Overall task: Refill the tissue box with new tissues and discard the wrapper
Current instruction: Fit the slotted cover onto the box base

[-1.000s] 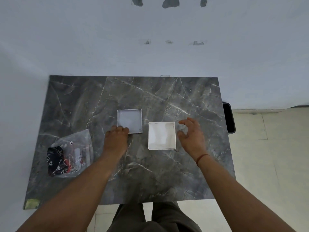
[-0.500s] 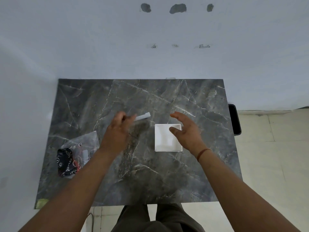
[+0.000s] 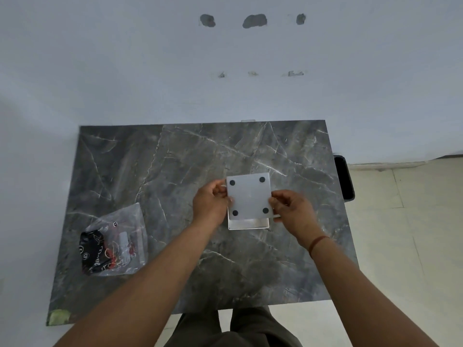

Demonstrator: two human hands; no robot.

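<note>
A square white panel of the tissue box (image 3: pixel 249 196), with a black round pad near each corner, is held flat above the white tissue box (image 3: pixel 248 223), whose near edge shows just below it. My left hand (image 3: pixel 211 202) pinches the panel's left edge and my right hand (image 3: pixel 290 207) pinches its right edge. The box stands on the grey marble table (image 3: pixel 175 171), right of centre. A clear plastic wrapper (image 3: pixel 116 242) with a black and red printed pack inside lies at the table's left.
A black bin (image 3: pixel 344 179) stands on the floor by the table's right edge. A white wall runs behind the table. A green scrap (image 3: pixel 59 317) sits at the near left corner. My legs show below the front edge.
My left hand lifted the panel from the table, flipped it and carried it right over the box. My right hand moved in and took its right edge.
</note>
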